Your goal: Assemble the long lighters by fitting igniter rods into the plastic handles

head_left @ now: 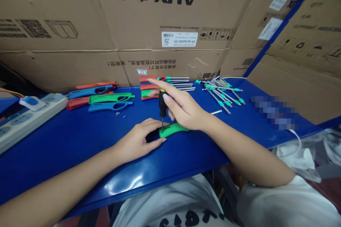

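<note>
The right hand [183,108] is curled around the screwdriver [162,104], thumb along its black handle and forefinger stretched out past the top. The left hand [141,136] is half open in a C, thumb at the near edge and fingers at the far edge of the green lighter [174,128], pinching its end. That lighter lies on the blue table [128,173] in front of the person, and the screwdriver stands nearly upright with its tip at the lighter's left end. The right hand covers the lighter's other end. A metal rod [216,112] shows past the right wrist; whether it joins the lighter cannot be told

Left of the hands lie some tiny bits [117,113], and behind them a group of handles [110,98] in orange, red, blue and green. Straight behind the right hand are more lighters [151,78], side by side, with their metal rods pointing right. Farther right is a loose heap of rods [223,94] with turquoise parts

At the far left sits a power strip [55,101] with a white plug [33,103] on it. Cardboard [106,28] with upside-down print walls the back. At the right, a white cable [298,138] runs from a pixelated patch, near a plastic bag [301,158]
</note>
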